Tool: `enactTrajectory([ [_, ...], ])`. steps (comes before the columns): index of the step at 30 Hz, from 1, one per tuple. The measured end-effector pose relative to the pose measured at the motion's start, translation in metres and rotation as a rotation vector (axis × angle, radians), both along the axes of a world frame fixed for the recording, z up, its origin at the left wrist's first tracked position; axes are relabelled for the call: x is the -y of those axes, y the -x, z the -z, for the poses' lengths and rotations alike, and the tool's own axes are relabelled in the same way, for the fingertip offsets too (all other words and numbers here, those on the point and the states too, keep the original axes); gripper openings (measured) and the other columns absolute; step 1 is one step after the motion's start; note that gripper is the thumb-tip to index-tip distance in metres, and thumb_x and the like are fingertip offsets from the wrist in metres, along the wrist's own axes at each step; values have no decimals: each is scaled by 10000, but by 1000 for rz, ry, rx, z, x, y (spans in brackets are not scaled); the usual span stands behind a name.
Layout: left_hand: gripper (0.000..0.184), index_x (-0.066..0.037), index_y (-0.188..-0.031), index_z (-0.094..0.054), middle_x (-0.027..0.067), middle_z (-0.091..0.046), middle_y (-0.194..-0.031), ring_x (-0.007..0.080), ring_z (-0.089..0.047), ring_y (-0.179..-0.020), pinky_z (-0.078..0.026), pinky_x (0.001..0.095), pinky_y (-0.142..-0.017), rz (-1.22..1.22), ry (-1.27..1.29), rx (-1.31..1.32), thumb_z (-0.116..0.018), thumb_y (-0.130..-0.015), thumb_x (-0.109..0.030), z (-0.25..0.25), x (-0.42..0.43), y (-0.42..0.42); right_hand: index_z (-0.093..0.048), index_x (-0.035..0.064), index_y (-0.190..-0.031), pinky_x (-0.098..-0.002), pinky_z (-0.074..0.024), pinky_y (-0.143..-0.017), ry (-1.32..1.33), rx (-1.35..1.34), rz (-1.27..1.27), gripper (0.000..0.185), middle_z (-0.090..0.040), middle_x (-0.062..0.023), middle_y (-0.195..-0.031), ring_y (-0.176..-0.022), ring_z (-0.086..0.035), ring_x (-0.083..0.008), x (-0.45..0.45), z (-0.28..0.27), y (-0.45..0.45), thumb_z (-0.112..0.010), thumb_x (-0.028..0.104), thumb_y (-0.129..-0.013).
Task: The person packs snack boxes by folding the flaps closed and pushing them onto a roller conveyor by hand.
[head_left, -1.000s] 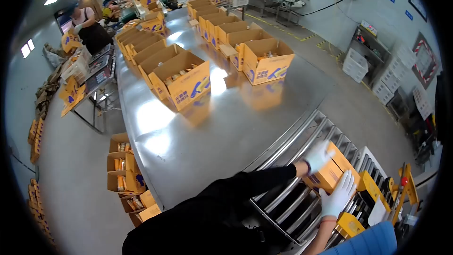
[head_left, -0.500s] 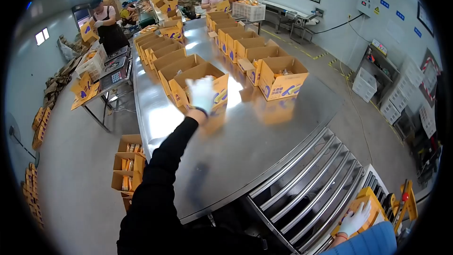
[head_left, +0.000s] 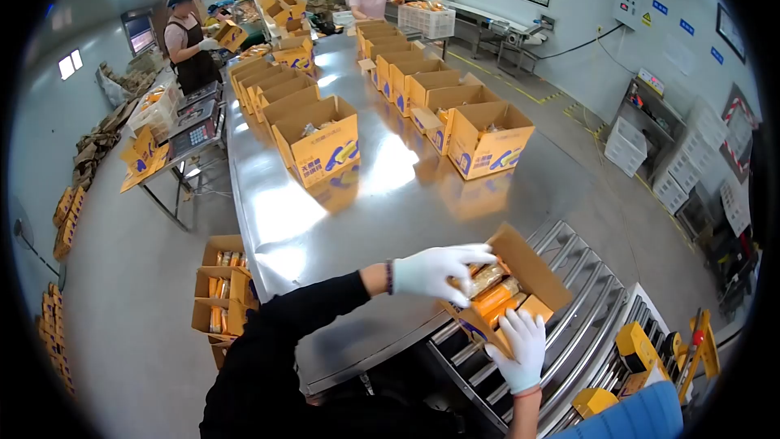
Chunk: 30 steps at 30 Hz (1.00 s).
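Note:
An opened cardboard box (head_left: 540, 264) of orange and clear plastic-wrapped packs (head_left: 496, 301) sits tilted in view, where the steel table meets the rollers. My left hand (head_left: 439, 271), in a white glove, reaches over the box's left side; its fingers are stretched and apart above the packs. Whether they touch a pack or the wall is unclear. At the box's near right side, my right hand (head_left: 522, 349), also gloved, has its fingers bent over the edge, gripping it. The box's left wall is partly hidden behind my left hand.
Two rows of filled open boxes (head_left: 321, 150) (head_left: 491, 142) stand on the steel table (head_left: 382, 236). Metal rollers (head_left: 561, 301) lead to a yellow-fitted machine (head_left: 699, 345). A blue sleeve (head_left: 638, 419) is close at lower right. More boxes (head_left: 219, 284) stand left; co-workers (head_left: 191, 45) work farther back.
My left hand has come back from the left row, and its nearest box is now in front of me. My right hand has left a box by the machine and moved left onto this one.

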<state>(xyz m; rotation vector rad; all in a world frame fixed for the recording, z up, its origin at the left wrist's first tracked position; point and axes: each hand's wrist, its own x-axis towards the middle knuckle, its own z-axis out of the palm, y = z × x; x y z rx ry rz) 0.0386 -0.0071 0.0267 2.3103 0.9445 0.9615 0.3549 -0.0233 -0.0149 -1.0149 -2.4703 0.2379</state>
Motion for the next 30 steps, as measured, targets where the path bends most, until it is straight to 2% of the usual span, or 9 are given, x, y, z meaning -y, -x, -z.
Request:
enactTrajectory([
  [2, 329, -80, -907, -774, 91, -666, -1352, 265, -690, -1106, -530, 346, -941, 33, 452, -43, -708, -935, -401, -8, -25, -32, -723, 42, -1148, -502, -350, -1150, 115, -159, -95, 488, -711, -160, -1213, -1266, -590, -326, 5, -3, -24, -811, 324, -759],
  [5, 422, -59, -852, -743, 66, -720, -1169, 294, -686, -965, -541, 400, -867, -152, 355, -421, -663, -950, -463, 22, -79, -79, -678, 22, -1261, -466, -383, -1143, 666, -589, 252, 564, -687, -177, -1288, -1252, -582, -406, -5, -7, -38, -812, 287, -782],
  [9, 293, -55, -956, -698, 101, -684, -1066, 328, -632, -1035, -510, 439, -933, -286, -214, -159, -753, -854, -324, 46, -88, -90, -498, 62, -1468, -548, -264, -1218, -256, 138, 332, 876, -456, -186, -1532, -1438, -400, -349, -31, -48, -22, -860, 333, -718],
  [12, 632, 26, -1263, -601, 189, -625, -1197, 341, -580, -1209, -476, 425, -1040, -626, -19, 232, -847, -804, -331, 73, -75, -76, -459, -9, -1464, -573, -252, -1207, -62, 39, 385, 976, -529, -184, -1393, -1351, -461, -344, -18, -34, -8, -879, 380, -672],
  [14, 586, 69, -1331, -563, 142, -649, -1272, 212, -604, -1198, -497, 341, -1013, -255, 742, 694, -761, -933, -313, 91, -89, -64, -461, -9, -1460, -573, -261, -1201, 28, 23, 297, 1004, -556, -161, -1306, -1280, -501, -341, 9, -10, -10, -890, 409, -655],
  [17, 540, 79, -1331, -567, 140, -668, -1253, 187, -635, -1122, -520, 319, -970, -184, 618, 282, -737, -956, -270, 68, -102, -91, -435, -1, -1488, -581, -262, -1200, -32, 25, 317, 1032, -486, -203, -1422, -1365, -435, -383, 18, -12, -38, -881, 456, -677],
  [21, 509, 83, -1349, -565, 134, -676, -1239, 192, -658, -1059, -549, 320, -915, -150, 627, 466, -721, -964, -211, 93, -150, -163, -370, -27, -1517, -592, -201, -1225, -94, -69, 470, 1051, -360, -282, -1551, -1476, -293, -450, -29, -43, -97, -832, 490, -728],
  [27, 459, 87, -1350, -563, 127, -668, -1249, 194, -640, -1126, -528, 330, -976, 3, 594, 519, -517, -1092, -289, 125, -193, -197, -368, -84, -1485, -556, -178, -1250, 76, 4, 617, 1039, -473, -252, -1436, -1409, -394, -414, -36, -54, -120, -826, 466, -732],
  [30, 408, 71, -1294, -594, 124, -675, -1218, 189, -645, -1111, -536, 328, -958, 71, 691, 566, -513, -1092, -275, 112, -183, -224, -383, -52, -1490, -513, -212, -1252, -79, 201, 650, 1054, -501, -209, -1403, -1388, -430, -366, -15, 5, -126, -840, 490, -710],
])
